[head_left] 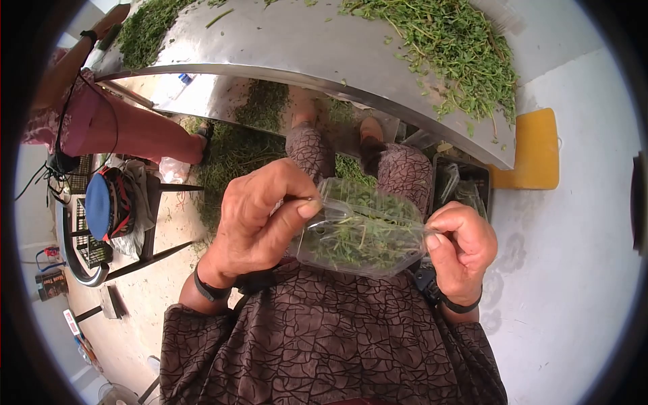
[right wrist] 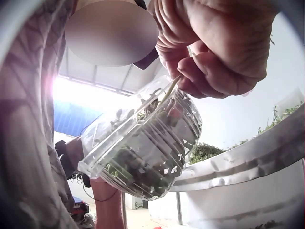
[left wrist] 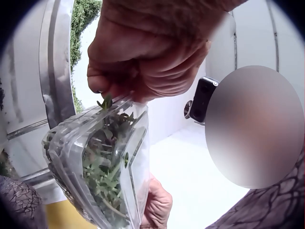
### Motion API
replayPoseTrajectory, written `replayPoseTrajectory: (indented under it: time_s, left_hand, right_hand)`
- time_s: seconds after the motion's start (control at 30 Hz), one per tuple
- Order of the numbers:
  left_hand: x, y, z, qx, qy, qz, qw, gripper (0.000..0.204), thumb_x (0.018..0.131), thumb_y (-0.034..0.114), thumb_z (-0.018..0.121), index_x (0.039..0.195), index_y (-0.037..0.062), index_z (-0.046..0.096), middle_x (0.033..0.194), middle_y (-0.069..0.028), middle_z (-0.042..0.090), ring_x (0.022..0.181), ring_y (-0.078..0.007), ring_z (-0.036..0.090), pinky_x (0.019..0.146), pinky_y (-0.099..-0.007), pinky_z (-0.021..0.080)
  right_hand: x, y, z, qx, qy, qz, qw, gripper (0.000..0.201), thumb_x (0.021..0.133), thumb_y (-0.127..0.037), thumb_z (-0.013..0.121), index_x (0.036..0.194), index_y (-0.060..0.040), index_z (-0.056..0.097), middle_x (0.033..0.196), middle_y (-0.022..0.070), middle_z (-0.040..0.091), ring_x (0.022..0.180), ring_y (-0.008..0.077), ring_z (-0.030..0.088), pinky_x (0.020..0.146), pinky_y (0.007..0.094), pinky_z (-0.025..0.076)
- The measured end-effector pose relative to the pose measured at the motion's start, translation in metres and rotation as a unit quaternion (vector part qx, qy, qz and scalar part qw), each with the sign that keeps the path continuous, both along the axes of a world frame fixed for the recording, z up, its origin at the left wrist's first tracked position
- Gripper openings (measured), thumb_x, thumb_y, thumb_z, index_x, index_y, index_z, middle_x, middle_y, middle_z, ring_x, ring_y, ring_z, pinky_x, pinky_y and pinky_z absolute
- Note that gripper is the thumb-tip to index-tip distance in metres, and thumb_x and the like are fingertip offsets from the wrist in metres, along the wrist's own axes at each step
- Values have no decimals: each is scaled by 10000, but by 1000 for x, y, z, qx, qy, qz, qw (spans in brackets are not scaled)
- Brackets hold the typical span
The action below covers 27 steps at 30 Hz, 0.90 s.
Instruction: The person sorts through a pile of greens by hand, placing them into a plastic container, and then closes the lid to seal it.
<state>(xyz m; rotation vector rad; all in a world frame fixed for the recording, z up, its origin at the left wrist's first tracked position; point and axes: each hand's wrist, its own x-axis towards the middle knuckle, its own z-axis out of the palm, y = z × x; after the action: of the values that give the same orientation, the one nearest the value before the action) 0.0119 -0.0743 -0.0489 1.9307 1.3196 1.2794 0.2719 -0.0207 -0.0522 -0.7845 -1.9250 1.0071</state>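
In the head view a clear plastic clamshell box (head_left: 358, 253) full of green leafy sprigs is held above the lap. My left hand (head_left: 260, 219) pinches its left edge between thumb and curled fingers. At the opposite end, my right hand (head_left: 464, 250) pinches the rim the same way. The lid lies over the box, and leaves show along the seam. A small sprig (left wrist: 106, 101) pokes out beside the left fingers in the left wrist view. From the right wrist, a pale stem (right wrist: 169, 93) sticks out at the rim by the right fingertips.
A metal table (head_left: 270, 44) stands ahead, with a big heap of greens (head_left: 452, 50) at right and another pile (head_left: 152, 34) at left. A dark crate (head_left: 480, 181) with clear boxes sits below. Another person (head_left: 101, 118) stands at left, near a chair (head_left: 155, 223).
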Motion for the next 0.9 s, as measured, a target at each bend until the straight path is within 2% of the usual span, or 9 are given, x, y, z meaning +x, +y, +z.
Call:
replayPoseTrajectory:
  time_s: [0.13, 0.2, 0.27, 0.33, 0.47, 0.53, 0.63, 0.8, 0.9]
  left_hand:
    - [4, 8, -8, -65, -28, 27, 997, 55, 843, 29, 606, 851, 26, 551, 709, -68, 556, 601, -191, 550, 545, -296, 430]
    - [4, 15, -32, -76, -60, 24, 995, 58, 880, 57, 598, 846, 32, 559, 694, -18, 540, 590, -114, 496, 541, -257, 399]
    - [3, 24, -55, -217, -215, 15, 952, 93, 911, 99, 601, 852, 37, 567, 707, 44, 514, 605, -52, 426, 541, -228, 368]
    - [3, 37, -74, -256, -248, 2, 934, 115, 918, 114, 599, 839, 35, 573, 714, 71, 488, 646, -32, 408, 564, -215, 356]
    - [2, 53, -105, -303, -170, 4, 938, 129, 919, 125, 596, 828, 35, 597, 678, 60, 500, 621, -27, 432, 555, -211, 360]
    - [0, 61, -127, -317, -185, -14, 930, 137, 910, 137, 601, 833, 23, 605, 665, 43, 525, 602, -47, 476, 545, -237, 393]
    - [-3, 73, -142, -318, -47, -35, 946, 189, 900, 188, 615, 862, 4, 603, 656, -31, 558, 623, -97, 530, 562, -281, 437]
    - [-5, 87, -155, -325, -12, -66, 943, 182, 883, 183, 625, 852, 4, 612, 668, -79, 609, 632, -166, 611, 568, -326, 473]
    - [-6, 99, -155, -168, 115, -80, 976, 140, 827, 161, 666, 851, 25, 644, 761, -168, 660, 735, -294, 674, 651, -386, 519]
  right_hand:
    - [-1, 8, -11, -41, -6, -17, 999, 77, 764, 50, 608, 792, -11, 570, 643, 55, 554, 492, 96, 469, 469, 231, 342]
    - [-1, 12, -26, -63, -7, -31, 997, 54, 785, 38, 605, 795, -4, 573, 645, 42, 556, 507, 80, 466, 476, 226, 342]
    - [-3, 23, -44, -229, -4, -36, 973, 23, 820, 4, 602, 809, 11, 583, 658, 9, 558, 560, 49, 460, 500, 221, 351]
    - [-3, 32, -68, -280, 2, -36, 959, 53, 833, -24, 604, 810, 22, 592, 666, -16, 553, 611, 31, 457, 525, 224, 363]
    - [0, 42, -103, -274, -22, -35, 961, 102, 835, -57, 608, 773, 24, 604, 667, -4, 574, 623, 47, 484, 549, 234, 390]
    - [4, 45, -123, -313, -20, -34, 949, 102, 833, -65, 612, 779, 21, 613, 668, -4, 581, 621, 47, 491, 547, 235, 396]
    - [7, 45, -154, -347, -15, -41, 937, 112, 843, -86, 614, 789, 12, 621, 657, -4, 577, 559, 49, 485, 487, 243, 395]
    - [9, 46, -161, -345, -11, -38, 938, 121, 856, -100, 607, 809, 9, 626, 650, 6, 585, 512, 55, 494, 455, 239, 404]
    - [11, 48, -159, -373, 13, -28, 927, 94, 852, -97, 620, 823, -8, 631, 657, -2, 578, 510, 48, 505, 452, 211, 406]
